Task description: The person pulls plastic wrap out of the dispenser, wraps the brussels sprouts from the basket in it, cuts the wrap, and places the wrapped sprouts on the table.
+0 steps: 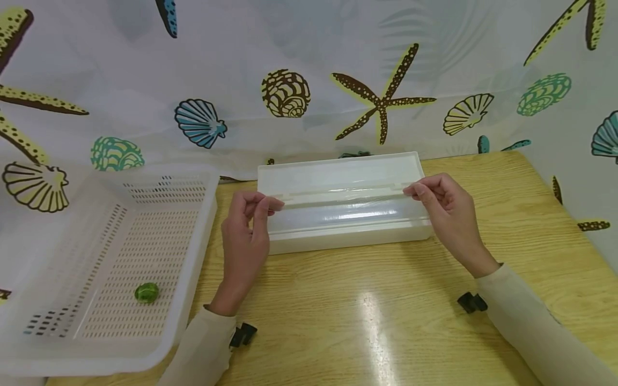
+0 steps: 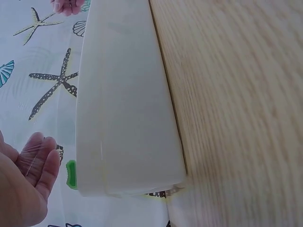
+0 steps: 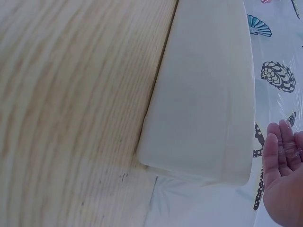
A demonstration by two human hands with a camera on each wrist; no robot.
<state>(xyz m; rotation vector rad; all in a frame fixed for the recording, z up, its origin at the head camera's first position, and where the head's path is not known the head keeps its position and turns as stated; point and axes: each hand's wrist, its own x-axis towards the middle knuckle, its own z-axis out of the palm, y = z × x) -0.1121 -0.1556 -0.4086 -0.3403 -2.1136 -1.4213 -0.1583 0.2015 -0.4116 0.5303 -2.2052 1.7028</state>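
A long white dispenser box (image 1: 347, 236) stands on the table with its lid (image 1: 338, 172) raised at the back. Inside lies a shiny roll of clear cling film (image 1: 333, 217). My left hand (image 1: 245, 228) pinches the film's edge near the box's left end, and my right hand (image 1: 449, 214) pinches it near the right end. Between them the film spans the box. Wrinkled film shows over the fingers of the left hand (image 2: 28, 175) in the left wrist view and by the right hand (image 3: 284, 175) in the right wrist view.
A white perforated plastic basket (image 1: 193, 257) stands at the left, holding a small green round vegetable (image 1: 147, 292). The wooden table (image 1: 338, 311) extends in front of the box. A cloth with shells and starfish (image 1: 232, 59) hangs behind. In the left wrist view a green piece (image 2: 71, 175) shows beside the box.
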